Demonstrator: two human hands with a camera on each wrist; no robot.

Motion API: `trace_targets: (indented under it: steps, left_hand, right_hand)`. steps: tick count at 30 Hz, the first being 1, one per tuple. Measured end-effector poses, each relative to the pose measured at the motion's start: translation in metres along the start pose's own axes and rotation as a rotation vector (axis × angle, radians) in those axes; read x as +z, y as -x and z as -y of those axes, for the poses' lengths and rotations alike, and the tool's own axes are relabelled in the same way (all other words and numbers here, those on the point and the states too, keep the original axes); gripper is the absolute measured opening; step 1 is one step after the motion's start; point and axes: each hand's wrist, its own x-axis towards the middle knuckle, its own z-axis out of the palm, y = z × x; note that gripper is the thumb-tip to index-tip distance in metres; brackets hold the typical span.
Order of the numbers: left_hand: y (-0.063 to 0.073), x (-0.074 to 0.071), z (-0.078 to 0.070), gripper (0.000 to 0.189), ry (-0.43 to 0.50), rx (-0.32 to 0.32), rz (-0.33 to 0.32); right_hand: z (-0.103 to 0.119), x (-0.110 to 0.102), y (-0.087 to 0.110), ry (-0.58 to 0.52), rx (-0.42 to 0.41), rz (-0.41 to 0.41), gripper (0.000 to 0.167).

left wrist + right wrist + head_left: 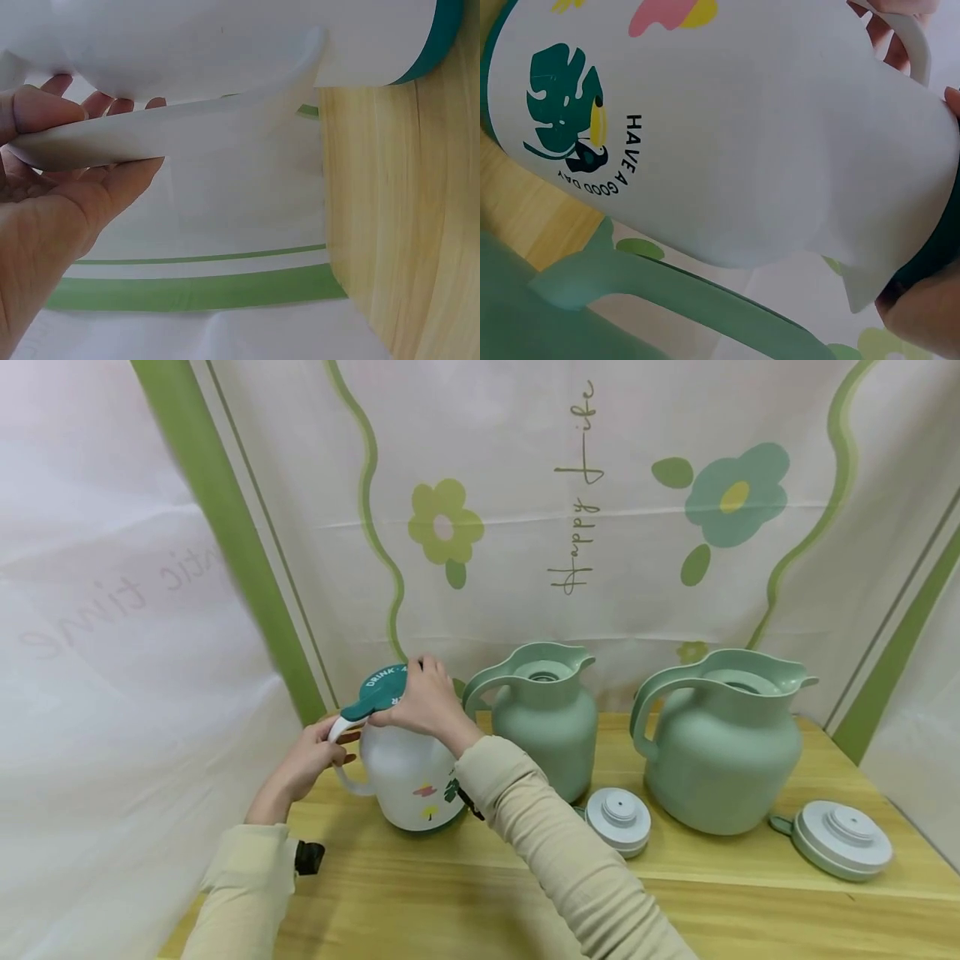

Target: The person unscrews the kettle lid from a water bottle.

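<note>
A white thermos jug (pixel 408 777) with a teal base and printed leaf and bird pictures stands at the left of the table. On its top sits a teal lid (pixel 381 689) with white lettering. My left hand (pixel 311 760) holds the jug's white handle (pixel 225 124), thumb on one side and fingers on the other. From above, my right hand (pixel 431 697) grips the lid across its edges, fingers at the spout side and thumb near the handle. In the right wrist view the jug's spout (pixel 859 289) shows beside the right hand.
To the right stand two lidless green jugs, a nearer one (pixel 551 735) and a wider one (pixel 723 760). Their lids lie upside down on the wooden table (pixel 420 893): one lid (pixel 618 820) at middle right, another lid (pixel 843 839) at far right. A printed curtain (pixel 510 610) hangs behind.
</note>
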Motion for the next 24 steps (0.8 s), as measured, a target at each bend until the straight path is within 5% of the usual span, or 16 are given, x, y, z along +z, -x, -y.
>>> trace_targets:
  steps: [15, 24]
  left_hand:
    - [0.001, -0.001, 0.003, 0.063, -0.030, 0.004, -0.014]
    - [0.005, 0.004, 0.007, 0.054, -0.067, -0.017, -0.072]
  right_hand:
    - [-0.014, -0.009, -0.004, -0.084, -0.087, 0.107, 0.095]
    - [-0.007, -0.006, 0.010, 0.035, -0.047, 0.025, 0.098]
